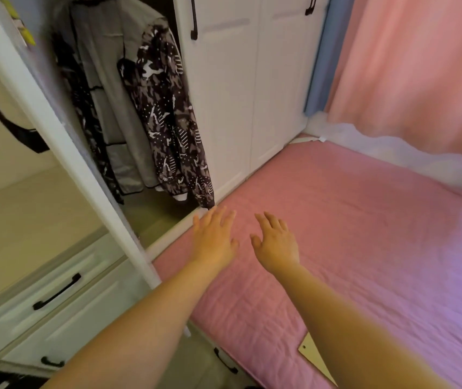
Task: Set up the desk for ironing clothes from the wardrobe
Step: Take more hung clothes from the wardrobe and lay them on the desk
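Both arms stretched forward over the pink quilted bed cover [336, 220], palms down. Left hand [214, 240] with its grip fully open, fingers spread and straight, holding nothing; fingertips close to the bed's near-left edge, whether touching the cover or hovering just above it cannot be told. Right hand [276, 244] just beside it, grip likewise open, fingers loosely fanned, empty, over the pink cover. Just beyond the left fingertips, the hem of a dark patterned jacket [168, 113] with white marks, hanging in the open wardrobe [128, 209]. Further left of that, a grey garment [111, 88] and another dark patterned piece [83, 108] on the same rail. To the left of the left forearm, the white wardrobe door edge [64, 141], with white drawers [55, 313] carrying black handles below. Beyond the right hand, closed white wardrobe doors [252, 80] with black handles, then a pink curtain [420, 66] far to the right. Near the right forearm, a pale triangular piece [312, 353] at the cover's edge. No readable writing or labels anywhere.
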